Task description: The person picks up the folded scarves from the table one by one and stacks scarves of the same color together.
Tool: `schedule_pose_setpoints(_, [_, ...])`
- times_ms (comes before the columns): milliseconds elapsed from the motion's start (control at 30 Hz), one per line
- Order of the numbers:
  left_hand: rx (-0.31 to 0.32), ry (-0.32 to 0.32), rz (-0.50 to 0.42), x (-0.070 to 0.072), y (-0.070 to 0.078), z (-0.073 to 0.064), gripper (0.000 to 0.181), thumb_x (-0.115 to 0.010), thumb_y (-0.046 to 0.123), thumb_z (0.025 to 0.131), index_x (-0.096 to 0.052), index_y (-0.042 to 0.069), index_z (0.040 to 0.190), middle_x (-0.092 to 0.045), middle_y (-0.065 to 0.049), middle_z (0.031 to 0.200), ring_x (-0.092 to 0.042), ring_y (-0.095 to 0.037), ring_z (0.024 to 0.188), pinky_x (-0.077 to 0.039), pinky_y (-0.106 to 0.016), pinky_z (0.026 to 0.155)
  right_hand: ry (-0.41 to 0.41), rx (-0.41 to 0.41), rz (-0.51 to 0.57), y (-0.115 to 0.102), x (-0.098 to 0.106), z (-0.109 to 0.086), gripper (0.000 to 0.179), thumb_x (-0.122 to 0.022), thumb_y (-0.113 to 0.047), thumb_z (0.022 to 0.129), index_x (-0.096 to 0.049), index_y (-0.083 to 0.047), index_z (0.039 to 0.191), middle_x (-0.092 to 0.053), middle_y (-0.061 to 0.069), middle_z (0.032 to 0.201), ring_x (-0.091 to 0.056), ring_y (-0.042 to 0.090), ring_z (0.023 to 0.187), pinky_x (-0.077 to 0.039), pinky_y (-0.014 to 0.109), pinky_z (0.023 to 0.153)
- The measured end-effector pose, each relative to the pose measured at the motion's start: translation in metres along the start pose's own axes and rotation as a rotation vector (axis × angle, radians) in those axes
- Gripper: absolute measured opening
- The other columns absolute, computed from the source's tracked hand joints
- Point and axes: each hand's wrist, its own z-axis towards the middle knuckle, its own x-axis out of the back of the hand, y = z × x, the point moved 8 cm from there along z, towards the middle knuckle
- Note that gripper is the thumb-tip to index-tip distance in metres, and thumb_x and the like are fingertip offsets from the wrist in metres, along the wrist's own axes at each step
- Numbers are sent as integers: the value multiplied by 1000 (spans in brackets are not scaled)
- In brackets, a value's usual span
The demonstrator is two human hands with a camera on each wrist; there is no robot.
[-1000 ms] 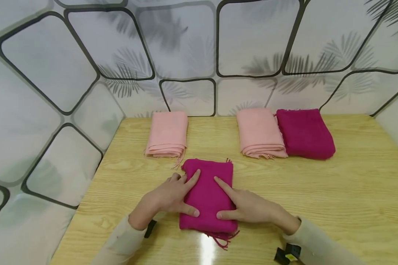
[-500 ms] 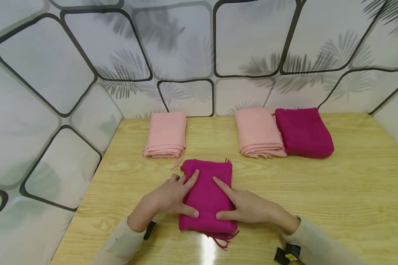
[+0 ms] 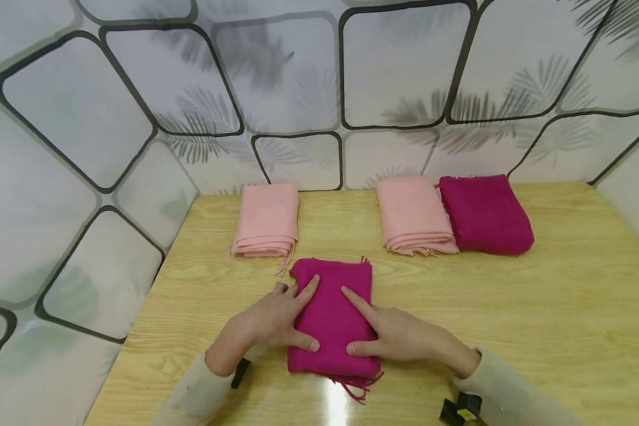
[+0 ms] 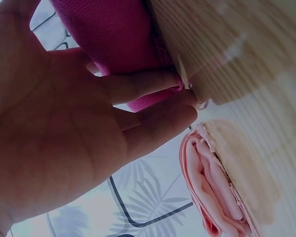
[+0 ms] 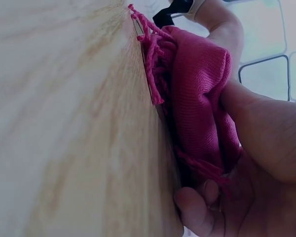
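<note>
In the head view, a folded magenta fabric bundle with a tasselled fringe (image 3: pixel 332 319) lies flat on the pale wood-grain table (image 3: pixel 554 313), closer to its left edge than its right. Its long axis points straight at the far edge; most fringe trails from the right corner of the short end facing the person. The left hand (image 3: pixel 274 316) and right hand (image 3: pixel 402 332) hold its long sides, thumb and index finger spread on top. Beside the far edge lie a folded pink fabric bundle (image 3: pixel 268 216) near the left corner and, farther right, a second folded pink fabric bundle (image 3: pixel 415 213) touching a second folded magenta fabric bundle (image 3: pixel 484 216).

In the left wrist view, nearly straight fingers reach down the side to the table.

In the right wrist view, fingers curl low against the side, thumb above.
</note>
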Motion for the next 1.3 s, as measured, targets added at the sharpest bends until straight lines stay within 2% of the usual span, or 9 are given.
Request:
schedule_pose_setpoints(333, [2, 32, 19, 8, 7, -6, 109, -75, 63, 77, -18, 20, 161, -40, -23, 149, -43, -42, 129, -47, -51, 97, -12, 1, -7, -8, 6, -10, 93, -55, -67, 90, -7, -30, 161, -43, 9, 152, -54, 20, 125, -44, 46, 104])
schedule_pose_setpoints(533, [24, 46, 100, 17, 11, -13, 99, -72, 62, 81, -27, 20, 159, -42, -22, 149, -44, -43, 131, -46, -53, 99, -31, 3, -6, -13, 8, -16, 91, -52, -67, 92, -7, -30, 161, -37, 8, 156, -52, 19, 127, -41, 46, 107])
schedule_pose_setpoints(700, [5, 82, 144, 20, 18, -14, 86, -70, 54, 87, -36, 15, 155, -42, -22, 150, -42, -46, 134, -41, -57, 104, -30, 14, -17, -9, 9, -24, 88, -54, -62, 94, -11, -25, 161, -33, 6, 159, -43, 19, 137, -37, 46, 111])
schedule_pose_setpoints(800, [3, 105, 160, 25, 20, -12, 79, -69, 49, 90, -39, 12, 153, -43, -21, 149, -42, -46, 134, -40, -57, 105, -30, 22, -48, -6, 13, -29, 87, -54, -61, 95, -13, -21, 161, -44, 5, 150, -51, 16, 126, -41, 44, 106])
schedule_pose_setpoints(900, [-5, 123, 184, 36, 23, -10, 76, -67, 47, 92, -39, 11, 153, -42, -21, 150, -42, -46, 134, -41, -55, 105, -23, 30, -79, -5, 23, -31, 85, -56, -57, 96, -16, -19, 161, -54, 5, 126, -57, 14, 101, -48, 40, 91])
schedule_pose_setpoints(967, [-35, 134, 181, 45, 27, -8, 74, -67, 46, 93, -40, 11, 152, -43, -22, 149, -44, -45, 133, -41, -54, 105, -10, 31, -88, -3, 33, -32, 83, -57, -53, 97, -17, -18, 160, -54, 8, 122, -58, 16, 96, -49, 42, 87])
schedule_pose_setpoints(1067, [-88, 129, 150, 55, 34, -4, 72, -65, 45, 95, -38, 11, 153, -43, -22, 148, -45, -42, 133, -40, -52, 106, 16, 31, -83, 0, 47, -37, 81, -59, -49, 97, -18, -17, 160, -51, 21, 135, -61, 29, 111, -49, 50, 92])
schedule_pose_setpoints(1133, [-124, 118, 124, 61, 41, 1, 71, -64, 43, 96, -37, 12, 154, -43, -22, 148, -47, -39, 133, -40, -51, 107, 37, 28, -82, 3, 57, -40, 80, -58, -47, 98, -18, -15, 160, -43, 27, 145, -56, 38, 122, -46, 56, 98])
schedule_pose_setpoints(1300, [-165, 143, 80, 84, 59, 20, 72, -63, 42, 97, -31, 14, 156, -42, -18, 148, -47, -35, 131, -44, -47, 103, 110, 62, -116, 5, 91, -41, 80, -58, -45, 99, -20, -10, 159, -36, 21, 154, -47, 40, 131, -41, 58, 102])
